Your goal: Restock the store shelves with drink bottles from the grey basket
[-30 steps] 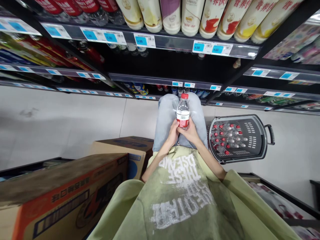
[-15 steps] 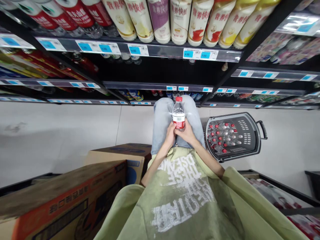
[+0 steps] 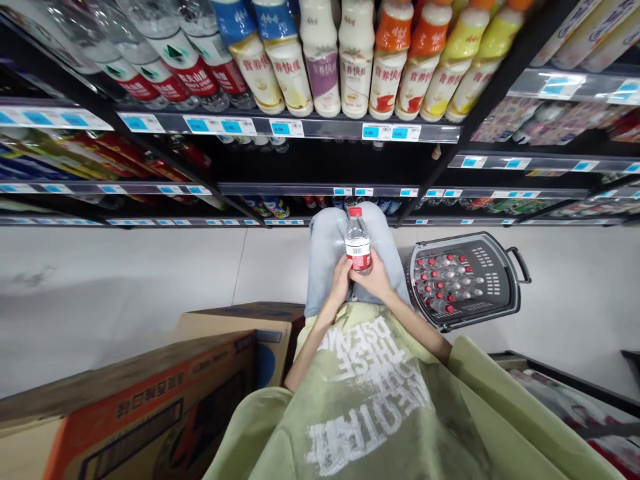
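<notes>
Upright in front of my lap is a clear water bottle (image 3: 357, 243) with a red cap and a red-and-white label. My left hand (image 3: 341, 277) wraps round its lower left side, thumb against the label. From the lower right, my right hand (image 3: 376, 277) grips the same bottle, its fingers closed near the base. The far side of the bottle and some fingertips are hidden. To my right on the floor stands a dark grey shopping basket (image 3: 503, 303) holding several small red-capped and white-capped bottles (image 3: 450, 277).
Ahead runs a dark shelf unit (image 3: 310, 127) with price tags. Milk-drink bottles (image 3: 357, 73) and large water bottles (image 3: 185, 60) line its upper shelf. Cardboard boxes (image 3: 150, 400) stand at my left. Packed bottles (image 3: 560, 397) sit on a rack at the lower right.
The view has tilted up, so the shelves and the basket appear lower in the picture and more of the upper bottles shows. Both hands keep hold of the bottle.
</notes>
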Motion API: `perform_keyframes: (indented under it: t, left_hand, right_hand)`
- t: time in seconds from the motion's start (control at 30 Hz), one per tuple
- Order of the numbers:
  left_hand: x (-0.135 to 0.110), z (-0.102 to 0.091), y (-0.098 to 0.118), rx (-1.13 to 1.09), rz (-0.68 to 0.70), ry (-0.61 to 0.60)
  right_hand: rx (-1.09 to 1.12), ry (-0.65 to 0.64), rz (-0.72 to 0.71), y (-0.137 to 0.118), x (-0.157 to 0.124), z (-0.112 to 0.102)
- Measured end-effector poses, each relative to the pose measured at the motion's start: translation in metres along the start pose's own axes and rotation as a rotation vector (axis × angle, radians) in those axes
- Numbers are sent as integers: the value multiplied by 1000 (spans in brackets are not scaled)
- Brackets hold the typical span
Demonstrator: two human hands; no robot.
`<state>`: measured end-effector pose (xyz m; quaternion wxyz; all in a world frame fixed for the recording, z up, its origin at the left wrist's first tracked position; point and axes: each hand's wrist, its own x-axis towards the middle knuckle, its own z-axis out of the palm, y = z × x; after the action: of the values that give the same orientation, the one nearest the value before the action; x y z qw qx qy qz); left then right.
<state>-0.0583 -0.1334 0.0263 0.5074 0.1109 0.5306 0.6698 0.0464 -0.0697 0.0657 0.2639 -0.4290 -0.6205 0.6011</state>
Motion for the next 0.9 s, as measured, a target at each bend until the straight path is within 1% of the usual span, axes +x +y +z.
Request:
perform_keyframes:
  t: [0.1,0.17,0.23,0.3,0.37,0.43,0.5,0.6,0.7,0.8,0.9]
  left_hand:
    - [-1,0,6,57,113,88]
    - [0,4,13,10,126,132]
    - [1,10,24,-76,117,148]
    - [2,19,35,-164,72,134]
    - [4,27,44,-222,-8,100]
    - [5,35,49,-265,-84,67]
    - [7,40,52,-289,-124,41]
    - [9,46,55,-301,-154,9]
    - [11,51,60,-293,-156,-40]
    - [11,55,64,-291,-149,-57]
    - [13,57,66,-286,-145,-24]
  right_hand:
    - [-65,32,-36,-2,-4,-1]
    - [-139,73,-88,-2,-7,-2]
    - [-218,117,-155,-1,-11,-4]
    - [-281,171,-230,3,-14,-6]
    - [-323,220,-317,9,-16,-7]
    - [-363,245,-393,18,-18,-8]
    - [-415,251,-438,28,-19,-9]
    - [-486,232,-451,42,-21,-11]
    - [-472,171,-452,49,-24,-11]
    - [-437,146,-438,48,-24,-11]
    - [-427,139,-364,40,-20,-12]
